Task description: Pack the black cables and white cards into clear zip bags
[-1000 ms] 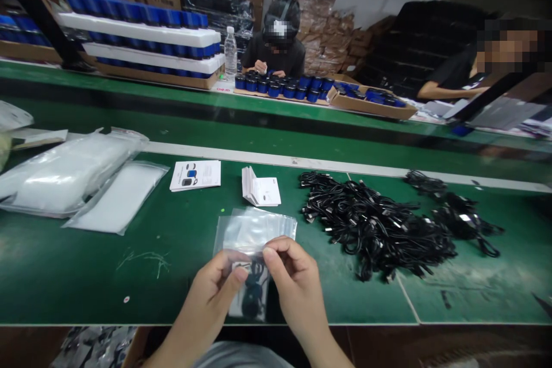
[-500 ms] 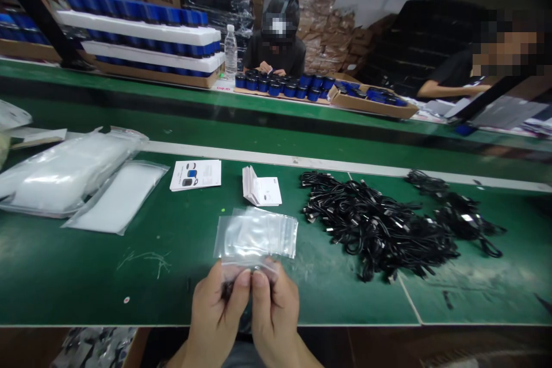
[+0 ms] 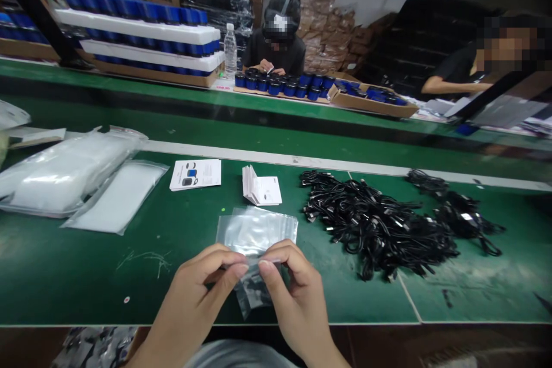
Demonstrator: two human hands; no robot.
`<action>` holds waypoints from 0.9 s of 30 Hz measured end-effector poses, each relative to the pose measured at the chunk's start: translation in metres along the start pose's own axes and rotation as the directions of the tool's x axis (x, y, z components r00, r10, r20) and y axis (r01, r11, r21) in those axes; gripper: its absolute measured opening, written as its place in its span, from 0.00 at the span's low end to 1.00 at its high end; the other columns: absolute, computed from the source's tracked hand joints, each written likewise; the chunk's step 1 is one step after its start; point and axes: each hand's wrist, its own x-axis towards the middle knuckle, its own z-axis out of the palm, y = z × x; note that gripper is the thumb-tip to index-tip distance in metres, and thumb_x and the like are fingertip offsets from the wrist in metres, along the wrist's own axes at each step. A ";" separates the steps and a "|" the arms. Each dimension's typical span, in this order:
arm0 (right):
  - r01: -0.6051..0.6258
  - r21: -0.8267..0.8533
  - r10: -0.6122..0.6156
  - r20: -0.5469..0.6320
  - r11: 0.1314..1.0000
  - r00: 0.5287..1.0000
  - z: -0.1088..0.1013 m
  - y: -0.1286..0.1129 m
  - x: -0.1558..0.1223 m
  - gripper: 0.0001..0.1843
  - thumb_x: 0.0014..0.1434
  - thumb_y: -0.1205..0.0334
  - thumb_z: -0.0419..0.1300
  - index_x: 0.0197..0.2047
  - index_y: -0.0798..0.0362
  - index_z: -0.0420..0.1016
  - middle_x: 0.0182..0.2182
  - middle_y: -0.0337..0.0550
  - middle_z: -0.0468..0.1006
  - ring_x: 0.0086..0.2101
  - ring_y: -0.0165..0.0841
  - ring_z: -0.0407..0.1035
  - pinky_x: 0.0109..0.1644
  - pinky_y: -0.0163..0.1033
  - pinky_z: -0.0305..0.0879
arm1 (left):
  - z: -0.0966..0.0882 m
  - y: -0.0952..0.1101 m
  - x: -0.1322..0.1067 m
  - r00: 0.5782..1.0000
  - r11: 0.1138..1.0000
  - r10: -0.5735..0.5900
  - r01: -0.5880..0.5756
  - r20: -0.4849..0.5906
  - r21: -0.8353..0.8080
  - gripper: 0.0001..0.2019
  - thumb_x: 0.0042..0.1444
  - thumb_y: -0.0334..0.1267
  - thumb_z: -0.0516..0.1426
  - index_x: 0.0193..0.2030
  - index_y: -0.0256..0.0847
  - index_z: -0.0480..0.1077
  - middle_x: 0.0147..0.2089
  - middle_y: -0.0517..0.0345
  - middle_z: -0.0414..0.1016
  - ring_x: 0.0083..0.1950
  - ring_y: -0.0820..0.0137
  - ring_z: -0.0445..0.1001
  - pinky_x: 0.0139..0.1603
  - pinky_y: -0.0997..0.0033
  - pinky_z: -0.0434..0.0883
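Observation:
My left hand and my right hand pinch the top edge of a small clear zip bag between thumbs and fingers. A black coiled cable shows through the plastic, partly hidden by my fingers. Just behind my hands lies a stack of clear zip bags on the green workbench. To the right sits a heap of black cables. Two piles of printed leaflets lie beyond the bags.
Large clear bags of white items lie at the bench's left. Across a conveyor, a person works at a tray of blue-capped containers, next to a water bottle. Another person's arm shows at right.
My hands have spread apart and risen from their close pinch. The small bag now hangs open-topped between them, with the cable lower inside it.

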 end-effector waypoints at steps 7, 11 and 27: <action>0.005 0.036 -0.005 -0.008 0.999 1.000 0.000 -0.002 -0.003 0.07 0.59 0.68 0.56 0.28 0.53 0.70 0.25 0.36 0.70 0.28 0.29 0.65 0.33 0.33 0.61 | -0.002 0.005 -0.001 0.999 0.998 0.022 -0.024 0.025 0.065 0.09 0.58 0.41 0.54 0.28 0.45 0.71 0.27 0.67 0.71 0.29 0.78 0.71 0.29 0.84 0.66; -0.037 0.020 0.036 0.030 0.999 0.999 0.000 -0.003 -0.002 0.07 0.58 0.68 0.57 0.28 0.53 0.71 0.25 0.37 0.71 0.29 0.28 0.67 0.33 0.32 0.62 | -0.002 0.006 -0.002 0.998 0.995 0.042 -0.046 0.045 0.092 0.08 0.58 0.40 0.54 0.30 0.45 0.71 0.28 0.67 0.71 0.29 0.78 0.72 0.30 0.84 0.66; 0.223 -0.170 -0.185 0.214 0.960 0.959 0.009 -0.001 -0.011 0.10 0.60 0.70 0.56 0.40 0.51 0.77 0.31 0.38 0.81 0.31 0.29 0.75 0.38 0.34 0.65 | -0.018 -0.020 -0.018 0.998 0.986 0.022 -0.031 0.052 0.162 0.09 0.56 0.40 0.55 0.28 0.47 0.74 0.26 0.67 0.75 0.27 0.76 0.75 0.27 0.85 0.69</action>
